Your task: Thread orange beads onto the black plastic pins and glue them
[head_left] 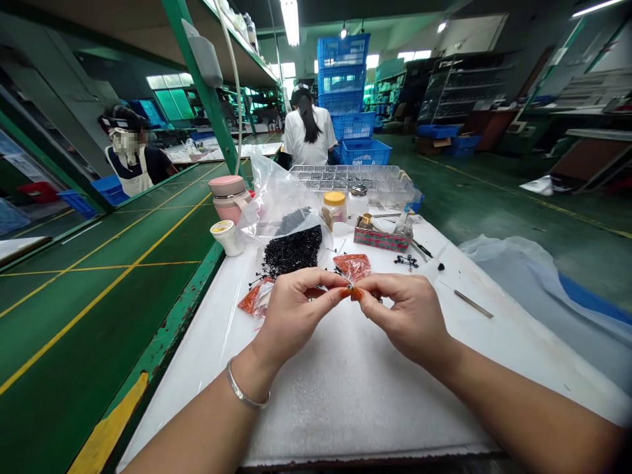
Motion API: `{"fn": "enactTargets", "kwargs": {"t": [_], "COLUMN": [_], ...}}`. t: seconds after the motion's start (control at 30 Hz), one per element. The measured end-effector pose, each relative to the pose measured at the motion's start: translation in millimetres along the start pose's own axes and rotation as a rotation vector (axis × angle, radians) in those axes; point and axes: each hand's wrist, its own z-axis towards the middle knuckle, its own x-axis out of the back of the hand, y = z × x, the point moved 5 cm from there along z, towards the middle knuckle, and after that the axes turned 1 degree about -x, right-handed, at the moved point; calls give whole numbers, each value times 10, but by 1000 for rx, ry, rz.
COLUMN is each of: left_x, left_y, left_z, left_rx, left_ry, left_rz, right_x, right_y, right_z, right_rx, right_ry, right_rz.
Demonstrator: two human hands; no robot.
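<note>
My left hand (296, 309) and my right hand (409, 313) meet fingertip to fingertip over the white table (355, 401). Each pinches thumb against forefinger on a tiny part between them, too small to make out. Just behind the fingers lies a clear bag of orange pieces (352, 264). Another orange bag (253, 299) is beside my left hand, partly hidden by it. A heap of small black parts (293, 250) rests on clear plastic behind my left hand. To the right of my right hand lies a thin metal tool (473, 303).
At the back stand a pink mug (230, 196), a white tub (226, 237), a yellow-lidded jar (334, 207), a patterned box (382, 237) and a compartment tray (355, 181). Black parts (406, 261) lie right. Two people (309, 131) sit beyond.
</note>
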Motion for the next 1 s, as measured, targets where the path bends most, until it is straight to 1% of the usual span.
{"fn": "enactTargets", "kwargs": {"t": [0.23,0.33,0.47,0.53,0.6,0.7,0.8,0.87,0.93,1.0], "left_x": [-7,-13,-6,2,9,24,37,43,50,59], "left_y": [1,43,116,125,121,101,78,84,118,163], "left_z": [14,10,6,10,18,32,45,51,56,57], "left_rx": [-1,-44,-148,-164,-154,-104,-37,-31,-78,-157], "left_ry": [-25,-40,-40,-32,-34,-58,-110,-142,-152,-141], "left_rz": [-31,-23,40,74,95,102,81,65,81,133], "right_x": [-4,-5,8,10,8,-3,-14,-15,-13,-11], "right_y": [18,23,-1,-12,-20,-27,-37,-48,-59,-65], "right_z": [4,7,1,-3,-6,-12,-20,-23,-22,-19], "right_rx": [-46,-58,-12,12,36,75,122,154,179,191], "right_ry": [-16,-32,-24,-15,-5,5,4,-3,-15,-28], "right_rz": [87,95,27,-7,-33,-62,-95,-109,-107,-103]}}
